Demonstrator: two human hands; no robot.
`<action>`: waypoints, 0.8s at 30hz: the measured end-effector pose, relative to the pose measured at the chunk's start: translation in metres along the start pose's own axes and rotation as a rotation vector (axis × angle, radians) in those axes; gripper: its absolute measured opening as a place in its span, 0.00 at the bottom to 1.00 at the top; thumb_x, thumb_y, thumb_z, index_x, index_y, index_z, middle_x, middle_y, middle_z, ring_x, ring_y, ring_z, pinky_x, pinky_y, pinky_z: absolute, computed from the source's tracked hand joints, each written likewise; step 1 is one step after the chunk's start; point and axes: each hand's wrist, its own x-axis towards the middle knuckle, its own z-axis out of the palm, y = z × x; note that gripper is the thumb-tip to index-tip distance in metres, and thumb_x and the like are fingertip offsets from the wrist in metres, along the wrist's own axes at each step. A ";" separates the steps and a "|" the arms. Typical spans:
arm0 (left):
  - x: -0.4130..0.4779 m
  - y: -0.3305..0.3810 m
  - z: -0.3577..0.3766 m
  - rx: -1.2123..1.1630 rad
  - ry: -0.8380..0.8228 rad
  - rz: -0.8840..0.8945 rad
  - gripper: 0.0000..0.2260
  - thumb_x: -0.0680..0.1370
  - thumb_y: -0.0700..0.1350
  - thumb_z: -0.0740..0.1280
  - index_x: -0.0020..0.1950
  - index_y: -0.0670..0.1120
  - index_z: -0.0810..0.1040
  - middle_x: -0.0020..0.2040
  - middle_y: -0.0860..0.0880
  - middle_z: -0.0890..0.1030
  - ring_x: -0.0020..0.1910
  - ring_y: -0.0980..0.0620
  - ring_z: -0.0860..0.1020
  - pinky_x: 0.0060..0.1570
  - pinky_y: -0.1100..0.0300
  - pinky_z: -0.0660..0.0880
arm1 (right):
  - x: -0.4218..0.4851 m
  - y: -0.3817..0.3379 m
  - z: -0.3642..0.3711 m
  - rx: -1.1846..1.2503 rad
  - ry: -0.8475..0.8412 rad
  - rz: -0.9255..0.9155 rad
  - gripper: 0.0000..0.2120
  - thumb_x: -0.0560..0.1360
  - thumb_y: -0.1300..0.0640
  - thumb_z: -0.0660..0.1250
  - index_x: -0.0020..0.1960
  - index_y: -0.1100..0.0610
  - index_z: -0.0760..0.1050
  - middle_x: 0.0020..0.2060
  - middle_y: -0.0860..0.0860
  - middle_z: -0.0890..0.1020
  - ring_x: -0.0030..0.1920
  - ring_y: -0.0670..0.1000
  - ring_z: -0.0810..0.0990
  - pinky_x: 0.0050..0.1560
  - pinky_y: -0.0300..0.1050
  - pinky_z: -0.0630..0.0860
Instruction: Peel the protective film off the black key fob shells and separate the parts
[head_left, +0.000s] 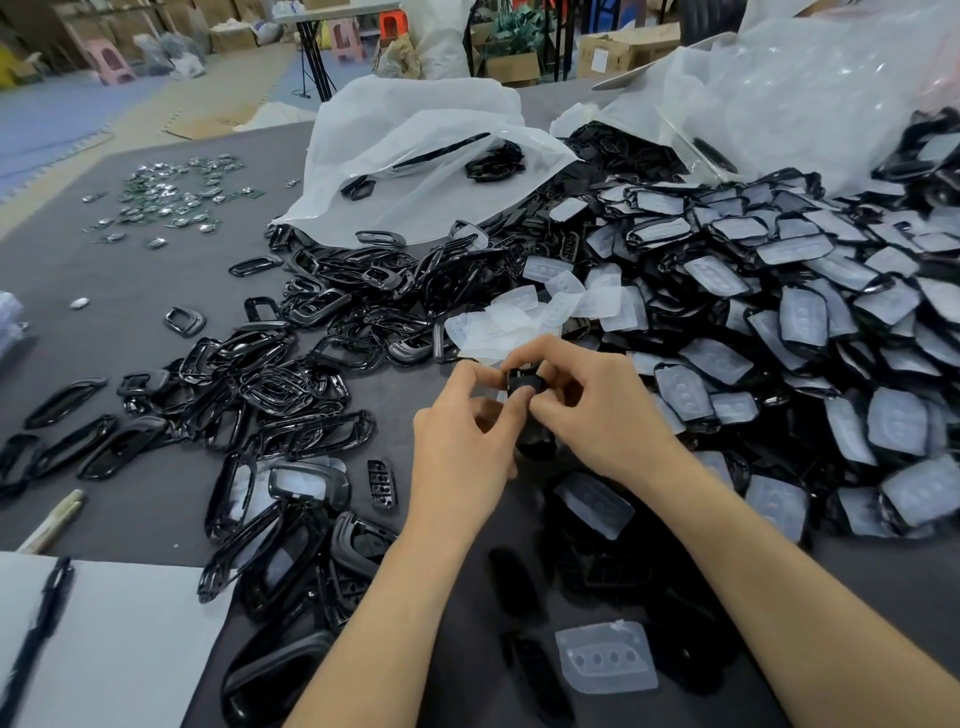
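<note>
Fob shell (524, 385) between left hand (462, 447), right hand (597, 410), over bare table (395, 395)

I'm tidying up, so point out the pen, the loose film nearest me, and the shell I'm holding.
pen (40, 623), head view, middle of barrel
film (605, 662), head view, its centre
shell (522, 385), head view, top edge

One held shell (524, 387), one pen (37, 634), one white sheet (130, 649) — loose shells (306, 400) beyond counting
</note>
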 end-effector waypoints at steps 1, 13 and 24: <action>0.000 0.000 0.000 0.014 -0.007 -0.001 0.07 0.78 0.47 0.68 0.42 0.54 0.73 0.23 0.54 0.77 0.19 0.57 0.72 0.30 0.63 0.70 | 0.000 -0.001 0.000 -0.022 -0.006 -0.021 0.16 0.70 0.68 0.64 0.50 0.51 0.80 0.32 0.59 0.76 0.29 0.45 0.69 0.33 0.33 0.67; -0.002 0.002 -0.001 0.022 -0.045 0.023 0.06 0.80 0.41 0.65 0.43 0.48 0.77 0.23 0.52 0.77 0.16 0.57 0.73 0.21 0.69 0.66 | 0.001 0.006 0.000 -0.127 0.055 -0.087 0.09 0.70 0.69 0.66 0.46 0.60 0.81 0.30 0.54 0.80 0.32 0.49 0.74 0.33 0.35 0.69; -0.003 0.002 -0.002 -0.080 -0.204 0.052 0.16 0.83 0.41 0.56 0.38 0.55 0.74 0.24 0.47 0.79 0.23 0.48 0.80 0.25 0.63 0.75 | 0.003 0.008 -0.008 -0.300 0.058 -0.117 0.02 0.70 0.65 0.68 0.43 0.60 0.78 0.27 0.52 0.79 0.28 0.50 0.72 0.34 0.40 0.70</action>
